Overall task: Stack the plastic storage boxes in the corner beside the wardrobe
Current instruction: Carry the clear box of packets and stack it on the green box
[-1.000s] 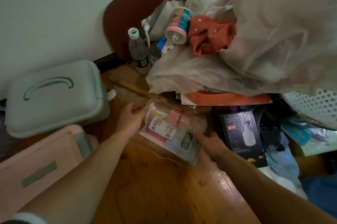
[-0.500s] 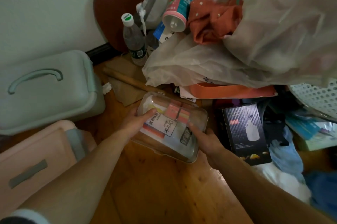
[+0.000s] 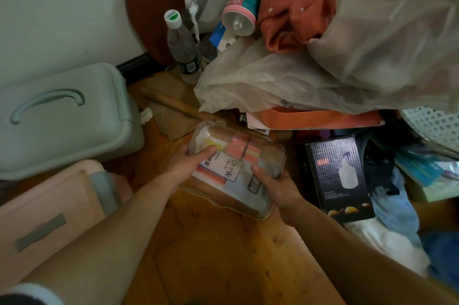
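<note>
My left thumb had slid up onto the lid since a moment before. My left hand (image 3: 185, 164) and right hand (image 3: 275, 183) both gripped one clear box (image 3: 248, 155) over the wood floor (image 3: 223, 255). Two more boxes sat to my left, close together: one green box (image 3: 67, 121) and one pink box (image 3: 49, 210). One black carton (image 3: 340, 180) lay on my right.

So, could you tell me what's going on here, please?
A person is holding a clear box of packets over the floor. The left grip holds its left end and the right grip holds its near right corner. A green box and a pink box sit to the left by the wall, side by side rather than stacked. Bags and clutter are piled behind.
</note>
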Motion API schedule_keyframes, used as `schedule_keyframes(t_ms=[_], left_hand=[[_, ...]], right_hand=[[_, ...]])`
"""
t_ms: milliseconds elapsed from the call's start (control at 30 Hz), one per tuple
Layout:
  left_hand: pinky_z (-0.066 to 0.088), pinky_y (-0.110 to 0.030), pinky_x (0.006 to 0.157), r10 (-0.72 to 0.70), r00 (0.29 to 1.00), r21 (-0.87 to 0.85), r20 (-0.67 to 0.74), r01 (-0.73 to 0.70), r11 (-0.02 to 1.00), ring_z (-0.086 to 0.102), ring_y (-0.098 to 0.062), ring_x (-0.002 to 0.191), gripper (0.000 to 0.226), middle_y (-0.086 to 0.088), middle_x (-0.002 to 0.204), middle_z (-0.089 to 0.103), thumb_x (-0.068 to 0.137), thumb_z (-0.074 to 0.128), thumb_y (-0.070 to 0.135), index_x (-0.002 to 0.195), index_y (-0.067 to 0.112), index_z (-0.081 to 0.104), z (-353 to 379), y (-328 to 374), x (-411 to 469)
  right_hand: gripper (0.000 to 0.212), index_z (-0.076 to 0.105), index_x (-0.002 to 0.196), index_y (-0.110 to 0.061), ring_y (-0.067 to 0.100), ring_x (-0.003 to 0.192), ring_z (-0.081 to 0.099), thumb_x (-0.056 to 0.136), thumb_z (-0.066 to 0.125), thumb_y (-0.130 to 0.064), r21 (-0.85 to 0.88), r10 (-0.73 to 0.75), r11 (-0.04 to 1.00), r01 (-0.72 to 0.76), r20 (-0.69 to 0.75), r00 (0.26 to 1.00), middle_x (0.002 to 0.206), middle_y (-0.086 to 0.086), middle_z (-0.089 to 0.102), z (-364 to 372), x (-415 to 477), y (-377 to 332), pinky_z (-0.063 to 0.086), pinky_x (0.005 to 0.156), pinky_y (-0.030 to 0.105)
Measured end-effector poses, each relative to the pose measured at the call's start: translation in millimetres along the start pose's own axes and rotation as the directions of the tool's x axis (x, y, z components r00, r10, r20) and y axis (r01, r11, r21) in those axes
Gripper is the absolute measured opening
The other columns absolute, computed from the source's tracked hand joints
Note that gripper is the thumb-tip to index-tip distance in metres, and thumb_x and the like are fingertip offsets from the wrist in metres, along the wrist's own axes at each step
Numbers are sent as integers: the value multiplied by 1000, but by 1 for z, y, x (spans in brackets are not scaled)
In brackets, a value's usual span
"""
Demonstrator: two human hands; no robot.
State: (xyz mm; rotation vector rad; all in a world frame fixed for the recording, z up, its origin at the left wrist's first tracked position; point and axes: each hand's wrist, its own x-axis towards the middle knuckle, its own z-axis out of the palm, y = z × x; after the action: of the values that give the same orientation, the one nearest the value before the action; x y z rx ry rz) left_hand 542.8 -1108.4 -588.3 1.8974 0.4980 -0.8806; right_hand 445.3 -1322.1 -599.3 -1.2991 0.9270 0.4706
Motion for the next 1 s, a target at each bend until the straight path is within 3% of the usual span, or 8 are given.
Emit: schedule_keyframes(t_ms=[133,200,300,533,567,667,733,1000], left_hand=[[54,-37,79,-1,1000,-29,2,1,1000,67,-16,93,74,6,104,69,62,72,68,124,30,53,1,-2,-3],[53,-34,73,-4,1000,-41,10,5,999,68,-16,90,72,5,102,70,63,71,68,122,30,54,1,-4,-7],[54,-37,78,-11,1000,-56,21,12,998,68,-19,91,71,3,103,70,65,71,65,124,30,54,2,-7,-13],[55,-39,77,-30,1000,-122,7,31,992,68,-19,90,67,3,103,69,65,77,58,121,32,52,1,-15,-32],[55,-37,73,-30,1000,-122,5,30,992,68,-18,89,64,4,101,70,65,76,58,119,33,52,1,-14,-35],[51,-31,62,-24,1000,-139,-4,23,990,68,-16,85,57,5,97,70,65,75,60,111,36,53,-1,-10,-49],[48,-29,61,-28,999,-157,-16,25,987,67,-14,84,53,7,96,69,65,75,60,107,37,53,-2,-7,-62],[53,-34,70,-36,999,-241,-13,32,970,69,-16,89,57,6,99,72,61,77,61,109,38,57,-16,6,-126]], right_hand=[[75,43,134,-19,21,101,65,72,79,-41,3,-20,1000,20,-3,1000,115,4,66,-1,-1,1,55,79,36],[72,44,133,-19,22,102,65,73,79,-40,2,-24,1000,24,5,1000,115,5,67,-1,-2,2,55,82,38],[64,47,127,-19,22,101,65,74,79,-37,14,-16,1000,15,13,1000,114,5,67,-1,-5,4,55,80,37],[40,52,104,-30,12,87,67,75,79,-35,-5,-39,999,39,12,999,101,-2,69,-3,-19,4,53,59,22],[44,53,109,-28,13,88,67,74,79,-36,-13,-44,999,44,13,999,102,-1,69,-3,-22,2,54,60,23],[69,47,130,-20,21,101,64,73,80,-39,-48,-31,998,32,20,999,114,4,67,-4,-33,-4,56,81,39],[73,46,132,-19,24,105,64,71,80,-41,-67,-30,997,31,10,1000,116,4,66,-6,-44,-9,54,89,45],[67,52,126,-22,20,98,67,70,82,-42,-132,-39,990,40,11,999,111,2,69,-10,-104,-40,56,80,38]])
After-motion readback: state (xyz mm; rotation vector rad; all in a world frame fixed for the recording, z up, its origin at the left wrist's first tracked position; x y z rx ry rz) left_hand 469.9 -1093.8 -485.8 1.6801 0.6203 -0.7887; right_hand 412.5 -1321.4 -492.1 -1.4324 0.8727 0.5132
